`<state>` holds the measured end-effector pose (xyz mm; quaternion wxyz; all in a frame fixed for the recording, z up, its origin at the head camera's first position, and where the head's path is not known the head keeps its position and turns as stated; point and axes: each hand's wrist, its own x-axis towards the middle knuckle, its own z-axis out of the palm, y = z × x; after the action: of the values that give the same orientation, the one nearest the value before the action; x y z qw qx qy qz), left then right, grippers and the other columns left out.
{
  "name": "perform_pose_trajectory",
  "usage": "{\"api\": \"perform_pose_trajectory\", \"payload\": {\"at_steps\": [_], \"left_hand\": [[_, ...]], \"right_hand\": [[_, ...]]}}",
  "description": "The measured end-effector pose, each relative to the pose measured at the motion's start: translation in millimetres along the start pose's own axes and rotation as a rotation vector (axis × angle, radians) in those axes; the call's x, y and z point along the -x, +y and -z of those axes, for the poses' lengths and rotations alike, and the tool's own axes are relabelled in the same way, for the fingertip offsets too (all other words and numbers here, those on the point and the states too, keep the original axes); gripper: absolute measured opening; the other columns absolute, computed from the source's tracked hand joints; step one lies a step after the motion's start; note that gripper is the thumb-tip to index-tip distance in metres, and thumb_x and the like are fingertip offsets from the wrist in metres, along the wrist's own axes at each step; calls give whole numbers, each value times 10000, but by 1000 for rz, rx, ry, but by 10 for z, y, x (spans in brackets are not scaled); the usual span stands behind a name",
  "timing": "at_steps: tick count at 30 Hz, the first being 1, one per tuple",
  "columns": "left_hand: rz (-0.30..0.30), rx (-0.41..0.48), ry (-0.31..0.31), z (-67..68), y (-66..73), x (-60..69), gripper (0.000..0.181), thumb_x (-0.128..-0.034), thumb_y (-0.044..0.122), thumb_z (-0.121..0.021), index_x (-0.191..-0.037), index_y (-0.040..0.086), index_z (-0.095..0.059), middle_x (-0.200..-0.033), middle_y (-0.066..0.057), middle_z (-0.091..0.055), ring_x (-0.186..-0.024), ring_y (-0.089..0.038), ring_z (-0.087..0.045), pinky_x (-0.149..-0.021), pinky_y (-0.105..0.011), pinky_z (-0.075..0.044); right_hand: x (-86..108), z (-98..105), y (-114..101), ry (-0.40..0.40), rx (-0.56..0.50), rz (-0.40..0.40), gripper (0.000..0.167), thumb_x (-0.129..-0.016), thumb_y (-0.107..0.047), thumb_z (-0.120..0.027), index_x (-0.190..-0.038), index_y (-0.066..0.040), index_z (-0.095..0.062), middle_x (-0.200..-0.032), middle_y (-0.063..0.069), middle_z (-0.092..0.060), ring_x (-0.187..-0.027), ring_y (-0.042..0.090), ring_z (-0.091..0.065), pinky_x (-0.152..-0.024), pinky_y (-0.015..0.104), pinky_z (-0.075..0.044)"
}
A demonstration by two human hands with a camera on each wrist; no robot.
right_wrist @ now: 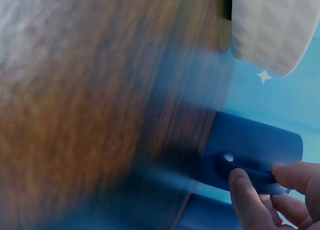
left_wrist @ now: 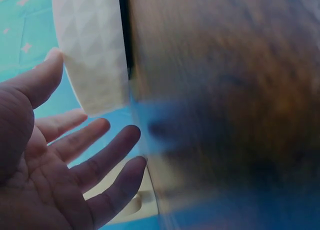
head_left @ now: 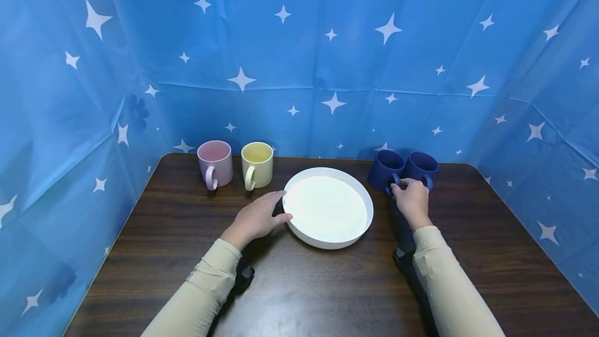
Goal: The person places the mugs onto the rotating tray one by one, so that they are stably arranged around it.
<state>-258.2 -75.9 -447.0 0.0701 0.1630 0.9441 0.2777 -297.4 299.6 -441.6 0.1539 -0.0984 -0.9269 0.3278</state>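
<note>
Diamond-faceted round white dish (head_left: 326, 209) sitting on wood-grain table (head_left: 327, 285); left hand (head_left: 259, 218) spreading loose fingers at its side. Right hand (head_left: 413, 203) pinching navy mug (right_wrist: 265, 140) by curved handle (right_wrist: 254, 175), mug body sitting just beyond fingertips.

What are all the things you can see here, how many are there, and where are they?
Table: 1, dark brown, under everything
Curtain: count unclear, blue, behind and along both sides
Stars: many, white, on the curtain
Pink mug: 1, pink, back left
Yellow mug: 1, pale yellow, right of the pink mug
Dish: 1, white, middle
Left blue mug: 1, dark blue, back right
Right blue mug: 1, dark blue, beside it
Wrist gear: 2, black, one by each wrist
Sleeves: 2, cream, on the arms
Left hand: 1, bare, at the dish's left edge
Right hand: 1, bare, pinching the left blue mug's handle
</note>
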Motion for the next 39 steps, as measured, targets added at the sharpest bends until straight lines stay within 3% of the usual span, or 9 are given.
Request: {"api": "perform_pose_trajectory", "payload": {"at_steps": [27, 31, 39], "left_hand": [[-7, -2, -27, 16, 32, 14, 707, -1008, 407, -630, -1551, 25, -387, -1574, -162, -421, -1455, -292, -398, -1170, -497, -334], [-8, -1, -29, 22, 35, 13, 703, -1008, 402, -633, -1550, 26, -390, -1570, -161, -427, -1452, -294, -402, -1168, -498, -336], [-14, -2, -30, 1, 10, 9, 703, -1009, 403, -630, -1554, 32, -387, -1573, -147, -427, -1448, -285, -409, -1170, -487, -337]], "right_hand": [[-19, -25, 25, -31, -57, -24, 283, -1027, -148, -616, -1164, 93, -669, -1005, 258, -690, -887, 358, -741, -811, 467, -596], [-13, -4, 6, -21, -59, -6, 271, -1021, -135, -621, -1150, 97, -675, -991, 255, -695, -872, 352, -745, -771, 432, -599], [12, 78, -121, 39, -64, 85, 224, -986, -95, -662, -1082, 104, -697, -914, 244, -706, -768, 321, -745, -603, 250, -533]]}}
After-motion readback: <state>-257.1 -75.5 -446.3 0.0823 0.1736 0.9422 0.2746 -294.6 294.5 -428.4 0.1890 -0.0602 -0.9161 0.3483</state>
